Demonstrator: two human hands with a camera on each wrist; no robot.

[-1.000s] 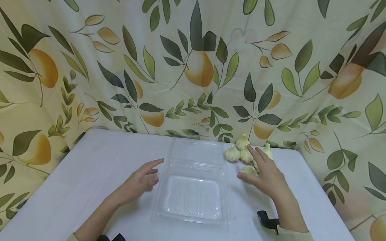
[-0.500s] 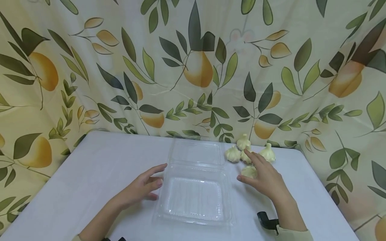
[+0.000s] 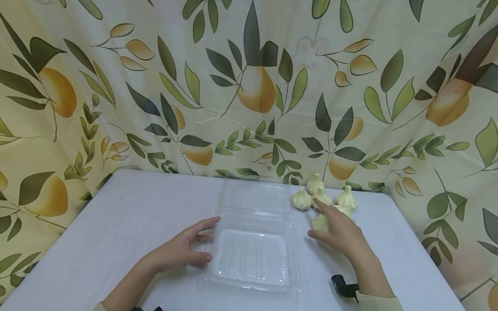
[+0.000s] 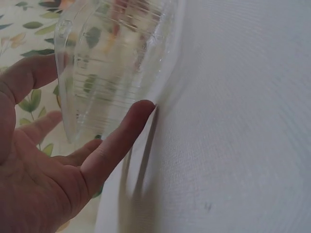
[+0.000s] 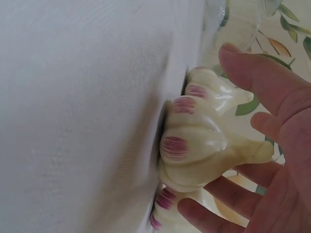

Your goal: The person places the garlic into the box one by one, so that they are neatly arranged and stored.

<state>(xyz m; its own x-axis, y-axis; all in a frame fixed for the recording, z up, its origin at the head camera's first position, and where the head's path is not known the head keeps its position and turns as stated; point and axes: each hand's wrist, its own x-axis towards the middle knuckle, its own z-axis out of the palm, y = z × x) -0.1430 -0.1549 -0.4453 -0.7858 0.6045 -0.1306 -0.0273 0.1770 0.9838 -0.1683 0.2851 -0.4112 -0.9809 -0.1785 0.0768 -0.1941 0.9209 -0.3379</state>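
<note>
In the head view, a clear plastic clamshell box [image 3: 250, 287] lies with its lid [image 3: 254, 198] folded back. My left hand [image 3: 180, 248] is at the box's left side, fingers spread. Its fingertips reach the rim [image 4: 68, 97] in the left wrist view; whether they touch it, I cannot tell. On the right, my right hand [image 3: 344, 229] hovers with parted fingers around the nearest garlic bulb [image 3: 320, 223], without gripping it. That garlic bulb [image 5: 194, 141], cream with purple streaks, rests on the table in the right wrist view, its stem pointing toward my palm.
Several more garlic bulbs [image 3: 315, 185] cluster behind the right hand, right of the lid. A white cloth [image 3: 148, 203] covers the table. A curtain [image 3: 249, 142] printed with fruit and leaves hangs along the back edge. A black wrist mount [image 3: 344, 287] sits by the right sleeve.
My left hand has moved right, up to the box's left edge, and its fingers have spread wider. My right hand has shifted slightly toward me, staying near the closest garlic bulb.
</note>
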